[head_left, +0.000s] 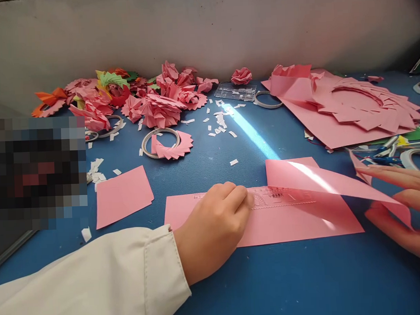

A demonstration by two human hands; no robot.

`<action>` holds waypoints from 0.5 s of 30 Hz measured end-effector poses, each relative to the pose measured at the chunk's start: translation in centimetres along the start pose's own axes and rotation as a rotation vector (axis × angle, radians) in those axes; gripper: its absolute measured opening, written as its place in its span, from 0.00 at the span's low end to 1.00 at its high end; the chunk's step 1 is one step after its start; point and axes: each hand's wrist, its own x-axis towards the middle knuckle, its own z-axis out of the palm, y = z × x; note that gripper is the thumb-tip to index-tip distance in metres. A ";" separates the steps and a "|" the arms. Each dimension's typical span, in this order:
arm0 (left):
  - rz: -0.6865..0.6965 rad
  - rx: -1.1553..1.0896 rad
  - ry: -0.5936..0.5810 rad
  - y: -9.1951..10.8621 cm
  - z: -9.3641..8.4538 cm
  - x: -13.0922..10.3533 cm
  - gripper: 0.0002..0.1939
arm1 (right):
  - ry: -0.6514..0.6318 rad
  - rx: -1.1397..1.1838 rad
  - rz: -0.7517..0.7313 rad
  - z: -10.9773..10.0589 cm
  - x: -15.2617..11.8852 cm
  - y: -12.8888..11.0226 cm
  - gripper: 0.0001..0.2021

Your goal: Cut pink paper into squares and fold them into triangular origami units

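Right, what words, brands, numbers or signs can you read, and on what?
No word or number reads surely.
Clear ruler by the left hand: lettering beside a small heart-like mark, too small and blurred.
Same ruler, upper edge: scale figures, too small.
Pink sheet beneath: no printing I can make out.

"How's the left hand [216, 233]?"
"At the ruler [283, 200], back upward, fingers curled and bunched, fingertips hidden. Its sleeved forearm [110, 273] lies to the ruler's near left."
"And the right hand [417, 203]?"
"Beyond the ruler's right end, partly in view, fingers stretched toward it, slightly parted."
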 end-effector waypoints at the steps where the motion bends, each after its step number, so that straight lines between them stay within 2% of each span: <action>1: 0.006 -0.005 -0.010 0.0 -0.1 0.1 0.10 | -0.002 -0.007 -0.022 -0.2 0.0 0.1 0.09; 6: 0.009 0.014 -0.048 -0.1 -0.4 0.4 0.12 | -0.038 -0.052 -0.101 -0.9 0.0 0.7 0.04; 11: 0.036 0.035 -0.080 -0.1 -0.5 0.5 0.11 | -0.045 -0.064 -0.139 -1.2 -0.9 1.4 0.07; 13: 0.048 0.042 -0.096 -0.1 -0.6 0.6 0.11 | -0.055 -0.072 -0.122 -1.1 -1.6 1.9 0.08; 15: 0.056 0.049 -0.113 -0.1 -0.7 0.7 0.10 | -0.120 -0.101 -0.060 -1.0 -2.5 2.5 0.13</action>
